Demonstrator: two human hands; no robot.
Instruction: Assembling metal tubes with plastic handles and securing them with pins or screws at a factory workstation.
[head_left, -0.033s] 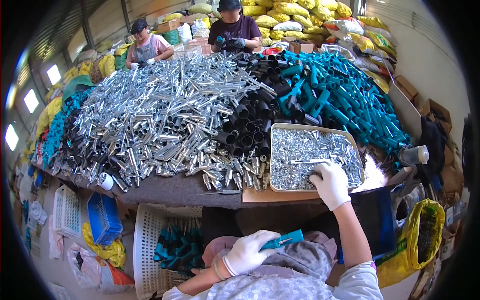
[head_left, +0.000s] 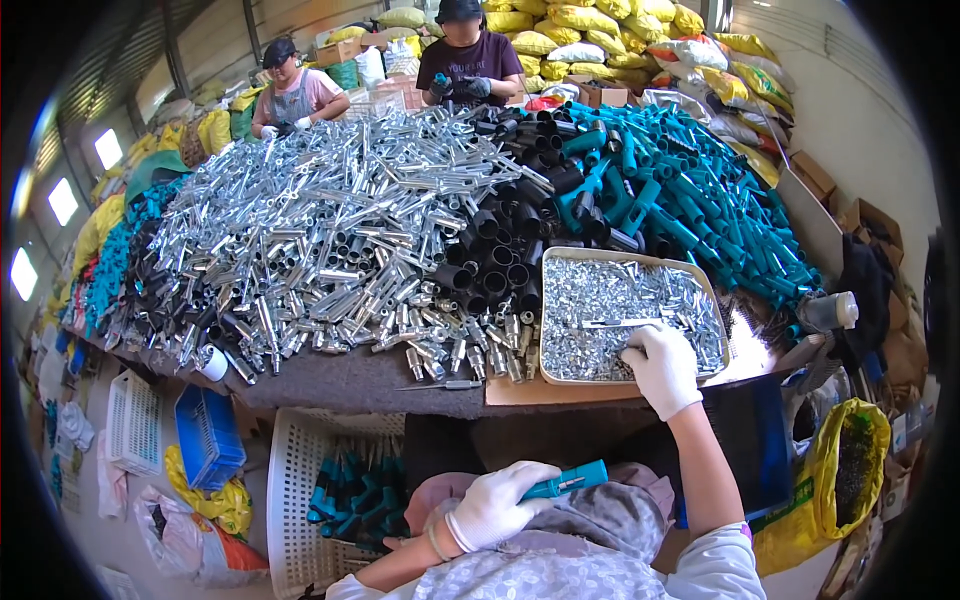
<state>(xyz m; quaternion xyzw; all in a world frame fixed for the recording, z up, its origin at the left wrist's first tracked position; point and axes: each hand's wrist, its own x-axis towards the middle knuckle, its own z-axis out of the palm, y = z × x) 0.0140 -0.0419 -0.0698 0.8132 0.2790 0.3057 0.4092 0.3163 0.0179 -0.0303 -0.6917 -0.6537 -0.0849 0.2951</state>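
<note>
My left hand [head_left: 503,508], in a white glove, is wrapped round a teal plastic tool handle [head_left: 570,479] above my lap. The handle lies nearly level, its wide end toward the right, with a small metal piece showing in its side. My right hand [head_left: 664,372], also gloved in white, is at the front right of a shallow cream tray [head_left: 543,300]. Its fingers are bent together among small shiny metal parts [head_left: 590,290]; anything between the fingertips is hidden. Just beyond them a slim silver strip [head_left: 618,323] lies across the parts.
Silver metal tubes and fittings [head_left: 330,210], black sleeves [head_left: 495,255] and teal handles [head_left: 690,200] are heaped on the table. A white crate [head_left: 290,480] with teal-and-black tools stands below, left of my lap. An open yellow sack [head_left: 800,530] is at right. Two people work across the table.
</note>
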